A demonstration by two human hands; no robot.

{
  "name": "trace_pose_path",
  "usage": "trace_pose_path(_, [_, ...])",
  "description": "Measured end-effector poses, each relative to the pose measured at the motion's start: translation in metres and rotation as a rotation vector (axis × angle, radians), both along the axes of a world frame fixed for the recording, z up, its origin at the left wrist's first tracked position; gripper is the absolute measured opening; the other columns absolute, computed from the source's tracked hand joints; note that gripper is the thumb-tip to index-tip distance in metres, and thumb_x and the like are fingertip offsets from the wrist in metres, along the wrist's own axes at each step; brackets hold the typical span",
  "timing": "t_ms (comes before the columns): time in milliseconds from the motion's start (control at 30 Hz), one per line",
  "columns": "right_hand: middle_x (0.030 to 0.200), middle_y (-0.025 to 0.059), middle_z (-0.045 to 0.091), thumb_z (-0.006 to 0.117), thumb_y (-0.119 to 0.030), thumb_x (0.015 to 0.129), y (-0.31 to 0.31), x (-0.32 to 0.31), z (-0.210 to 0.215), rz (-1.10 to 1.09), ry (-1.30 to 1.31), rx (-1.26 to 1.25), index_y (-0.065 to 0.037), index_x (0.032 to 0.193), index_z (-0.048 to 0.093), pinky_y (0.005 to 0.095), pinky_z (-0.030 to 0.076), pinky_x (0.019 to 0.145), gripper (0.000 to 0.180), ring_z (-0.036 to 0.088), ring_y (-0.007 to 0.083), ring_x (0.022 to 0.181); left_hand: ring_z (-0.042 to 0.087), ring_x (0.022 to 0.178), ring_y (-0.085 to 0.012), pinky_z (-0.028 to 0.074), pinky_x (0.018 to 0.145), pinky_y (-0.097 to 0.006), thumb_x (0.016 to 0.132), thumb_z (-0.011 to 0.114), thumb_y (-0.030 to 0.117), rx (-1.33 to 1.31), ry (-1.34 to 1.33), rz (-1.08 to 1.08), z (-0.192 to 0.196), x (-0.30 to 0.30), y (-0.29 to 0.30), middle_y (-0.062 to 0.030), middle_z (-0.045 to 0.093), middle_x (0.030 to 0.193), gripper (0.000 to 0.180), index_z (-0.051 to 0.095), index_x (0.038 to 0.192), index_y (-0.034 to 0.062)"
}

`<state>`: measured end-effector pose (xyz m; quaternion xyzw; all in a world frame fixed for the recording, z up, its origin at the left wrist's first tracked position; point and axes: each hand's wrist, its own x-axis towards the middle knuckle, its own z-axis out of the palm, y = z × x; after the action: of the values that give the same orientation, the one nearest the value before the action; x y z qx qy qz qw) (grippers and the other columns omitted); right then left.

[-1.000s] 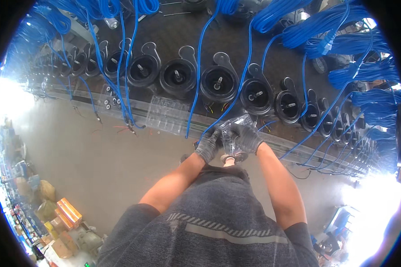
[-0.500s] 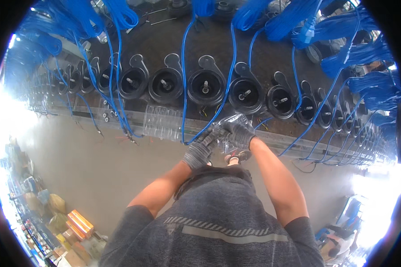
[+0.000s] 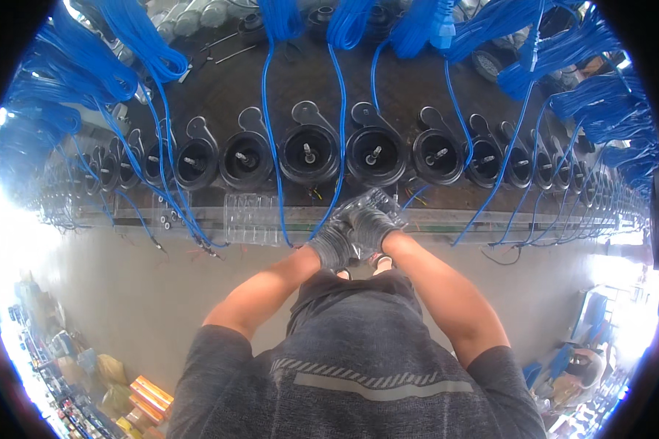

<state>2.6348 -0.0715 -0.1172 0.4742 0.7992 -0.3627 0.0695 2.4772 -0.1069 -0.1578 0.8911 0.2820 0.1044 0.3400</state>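
Note:
My left hand (image 3: 334, 246), in a grey knitted glove, is closed at the front edge of the bench, its fingertips against my other hand. The end of a blue cable (image 3: 339, 157) hangs down beside it. My right hand (image 3: 372, 225), gloved alike, is curled with the fingers pointing inward; what lies in its fingers is hidden. Just beyond it a clear plastic tray (image 3: 379, 199) shows, partly covered by the hand; whether I grip it I cannot tell. Behind stand round black housings (image 3: 309, 152), each with a metal stem upright in the middle and a rounded arm at the back.
A second clear compartmented tray (image 3: 252, 219) sits at the bench edge to the left. Coiled blue cable bundles (image 3: 351, 22) hang across the back, their ends dangling over the edge. Thin metal rods (image 3: 234, 55) lie on the dark bench. Boxes (image 3: 150, 399) stand behind me at lower left.
The bench and housings have shifted slightly left and down in view. My hands have drawn closer together, and the left one has turned its fingers in toward the right.

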Motion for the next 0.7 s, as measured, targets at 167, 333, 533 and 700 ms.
trace_pose_path(167, [0.105,0.0212,0.074,0.06,-0.008,0.086,-0.002,0.002,0.051,-0.049,0.083,-0.005,-0.005,0.115,0.072,0.0489,0.054,0.094,0.032,0.071,0.0389,0.105,0.053,0.133,-0.0331,0.04,0.113,-0.044,0.083,0.077,0.052,-0.091,0.109,0.074,-0.022,0.002,-0.002,-0.0107,0.062,0.14,0.06,0.067,0.129,0.0143])
trace_pose_path(333, [0.109,0.0223,0.072,0.064,-0.012,0.09,0.005,0.05,0.046,-0.262,0.346,-0.025,-0.005,0.121,0.068,0.0463,0.052,0.091,0.032,0.068,0.0405,0.104,0.046,0.141,-0.0346,0.03,0.122,-0.048,0.087,0.07,0.057,0.3,0.123,0.0,0.02,0.015,0.006,-0.0146,0.057,0.147,0.072,0.056,0.145,0.0184])
trace_pose_path(533, [0.113,0.0236,0.072,0.061,-0.008,0.096,0.027,0.067,0.069,-0.241,0.288,-0.069,-0.002,0.123,0.066,0.0435,0.051,0.092,0.029,0.068,0.037,0.104,0.013,0.158,-0.0412,-0.001,0.128,-0.059,0.088,0.064,0.049,0.289,0.302,-0.059,0.02,0.012,-0.001,-0.0125,0.033,0.165,0.079,0.045,0.156,0.0153])
trace_pose_path(700, [0.12,0.0225,0.071,0.062,-0.007,0.092,0.026,0.057,0.074,-0.193,0.401,-0.086,-0.002,0.125,0.065,0.0417,0.051,0.099,0.034,0.068,0.0352,0.11,0.047,0.138,-0.0367,0.034,0.117,-0.05,0.088,0.066,0.045,0.295,0.166,0.117,0.034,0.04,0.0,-0.0146,0.058,0.142,0.056,0.065,0.132,0.0109])
